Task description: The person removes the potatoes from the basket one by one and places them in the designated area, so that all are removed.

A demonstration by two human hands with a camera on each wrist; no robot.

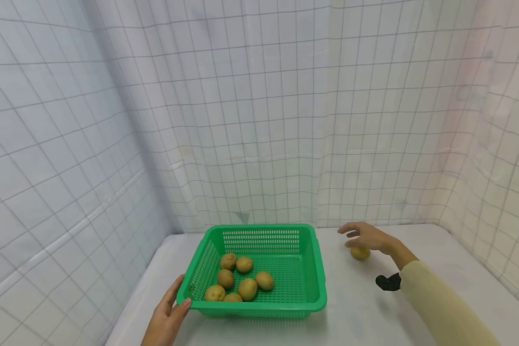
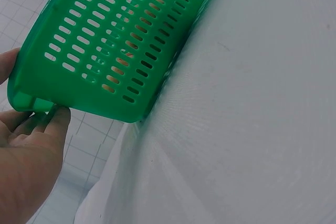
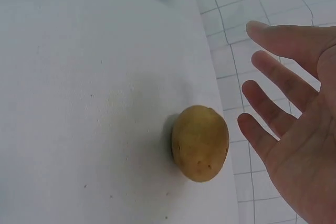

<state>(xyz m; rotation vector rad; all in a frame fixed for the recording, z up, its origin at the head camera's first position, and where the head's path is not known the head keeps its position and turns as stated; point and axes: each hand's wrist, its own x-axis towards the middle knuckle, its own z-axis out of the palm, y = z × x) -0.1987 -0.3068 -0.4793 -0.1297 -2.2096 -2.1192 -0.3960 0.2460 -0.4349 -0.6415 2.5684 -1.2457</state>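
A green plastic basket [image 1: 313, 269] stands on the white table with several potatoes [image 1: 247, 289] lying in its left half. At the basket's near left corner my left hand [image 1: 166, 312] grips the rim, thumb on top; the left wrist view shows fingers [image 2: 56, 124] curled under the basket's rim [image 2: 31, 95]. To the right of the basket a single potato [image 3: 200, 143] rests on the table. Above it hovers my right hand [image 1: 367, 237], fingers spread and apart from the potato, holding nothing. In the head view the hand partly hides that potato [image 1: 361, 253].
A black object [image 1: 388, 282], seemingly at the right wrist, shows beside the light sleeve [image 1: 441, 302]. White cloth walls with a grid pattern [image 1: 259, 120] enclose the table [image 1: 350, 322] at the back and sides. Small dark specks dot the tabletop near the lone potato.
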